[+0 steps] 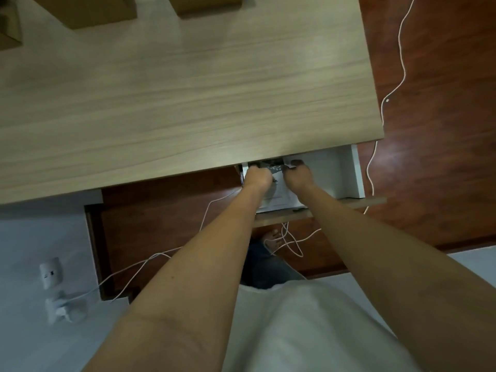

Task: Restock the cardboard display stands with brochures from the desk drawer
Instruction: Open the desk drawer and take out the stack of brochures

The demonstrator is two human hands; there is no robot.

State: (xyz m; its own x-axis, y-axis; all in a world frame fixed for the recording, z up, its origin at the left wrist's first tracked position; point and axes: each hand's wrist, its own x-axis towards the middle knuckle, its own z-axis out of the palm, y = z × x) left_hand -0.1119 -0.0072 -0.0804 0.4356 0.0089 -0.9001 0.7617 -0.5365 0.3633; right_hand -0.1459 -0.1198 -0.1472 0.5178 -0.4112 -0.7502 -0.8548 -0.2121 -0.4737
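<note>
**Fingers Curl on Brochures in the Drawer**

Fingers of both hands reach into the open drawer (346, 170) under the near edge of the surface (188, 103). On the left hand (257, 177) they curl down tight on the brochures (276, 187). On the right hand (296, 175) they bend and pinch the top edge of the same stack. These papers are white with some dark print, and they lie flat in the left part of the drawer, partly hidden by the hands. Closer in, a white shirt (308, 326) fills the bottom. A bare foot (272, 240) stands on the red-brown floor (429, 130) among thin white cables (292, 245). Far back on the surface stand brown cardboard display stands (88, 12), cut off by the top edge.
</note>
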